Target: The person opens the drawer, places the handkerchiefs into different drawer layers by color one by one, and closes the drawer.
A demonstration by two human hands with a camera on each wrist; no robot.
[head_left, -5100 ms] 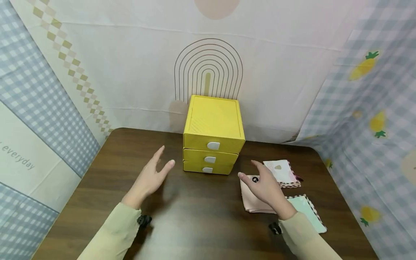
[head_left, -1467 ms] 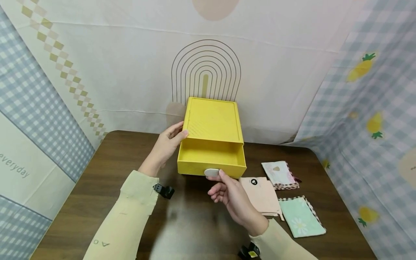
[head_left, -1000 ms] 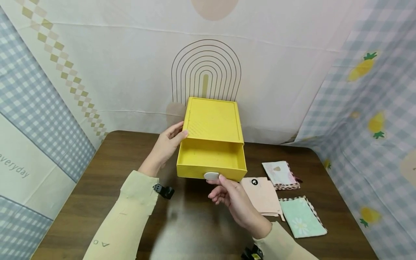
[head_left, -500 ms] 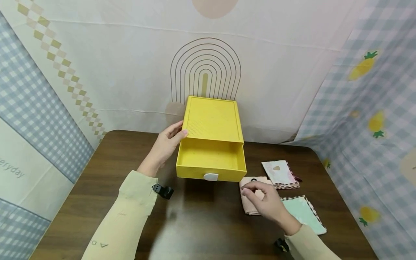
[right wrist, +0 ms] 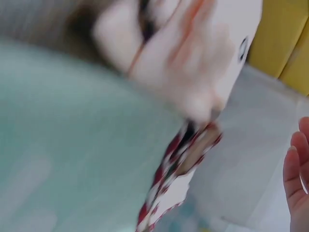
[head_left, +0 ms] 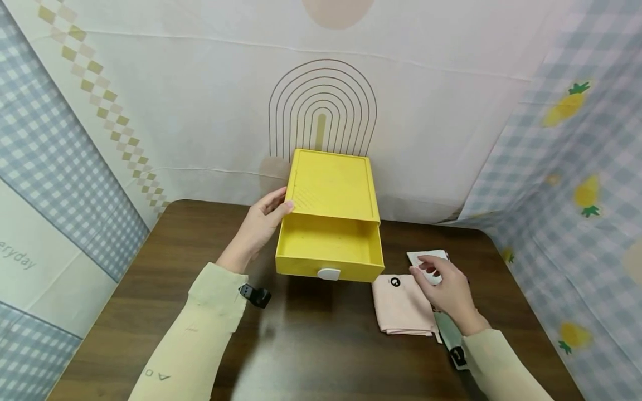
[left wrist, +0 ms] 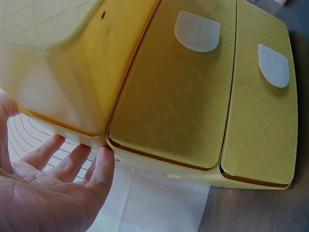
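Note:
A yellow three-drawer cabinet [head_left: 331, 186] stands at the back of the brown table [head_left: 311, 351]. Its top drawer [head_left: 328, 248] is pulled out and shows nothing inside; a white handle [head_left: 328, 273] sits on its front. My left hand [head_left: 261, 225] presses flat against the cabinet's left side, fingers straight [left wrist: 72, 162]. Both lower drawers [left wrist: 193, 96] are closed. My right hand [head_left: 446, 289] hovers with relaxed fingers over a white folded cloth [head_left: 426, 257], right of the drawer. The right wrist view is blurred; I cannot tell whether the hand touches the cloth.
A folded pink cloth [head_left: 401, 306] lies just in front of the open drawer's right corner. A mint cloth [head_left: 448, 334] is mostly hidden under my right wrist. Patterned fabric walls close in behind and on both sides.
My right hand has let go of the drawer handle and moved right, across the pink cloth to the white one. The drawer stays open; my left hand has not moved.

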